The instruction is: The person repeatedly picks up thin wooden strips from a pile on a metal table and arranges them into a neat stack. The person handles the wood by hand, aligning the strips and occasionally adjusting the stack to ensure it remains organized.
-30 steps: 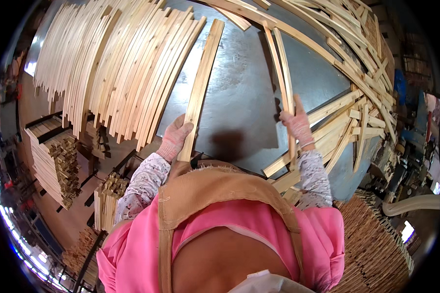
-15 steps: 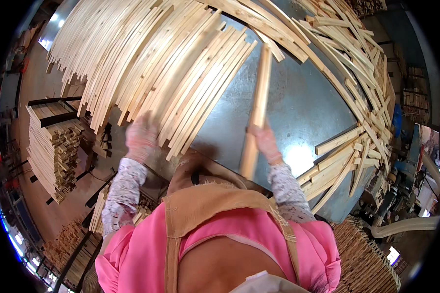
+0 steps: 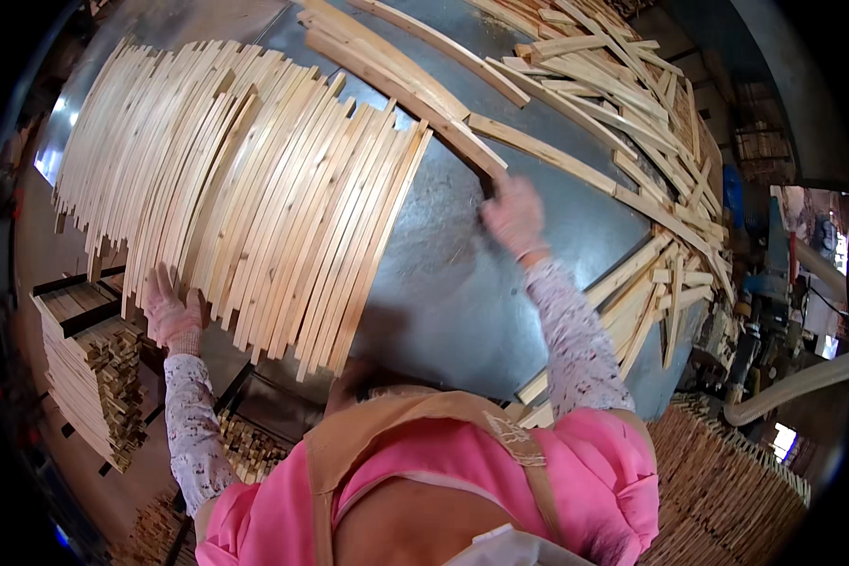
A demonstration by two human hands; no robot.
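Note:
A wide row of pale wooden strips (image 3: 283,203) lies side by side on the grey metal tabletop (image 3: 453,302). My left hand (image 3: 172,316), in a thin pale glove, rests with spread fingers at the near ends of strips on the row's left part. Beyond the row's right edge, my gloved right hand (image 3: 515,219) reaches out to the near end of a longer wooden strip (image 3: 401,96) lying slantwise. Its fingertips meet that end; they are slightly smeared, so whether they close on it is unclear.
A jumbled heap of wooden strips (image 3: 623,104) covers the table's far right, with more loose pieces (image 3: 646,307) at the near right. Stacked strips (image 3: 99,377) stand on a black-framed rack at the left. Another large stack (image 3: 726,481) and a pale hose (image 3: 792,389) are at lower right.
My right hand has let go of the strip it held and moved outward to another. My left hand has shifted left along the row. The view has turned somewhat.

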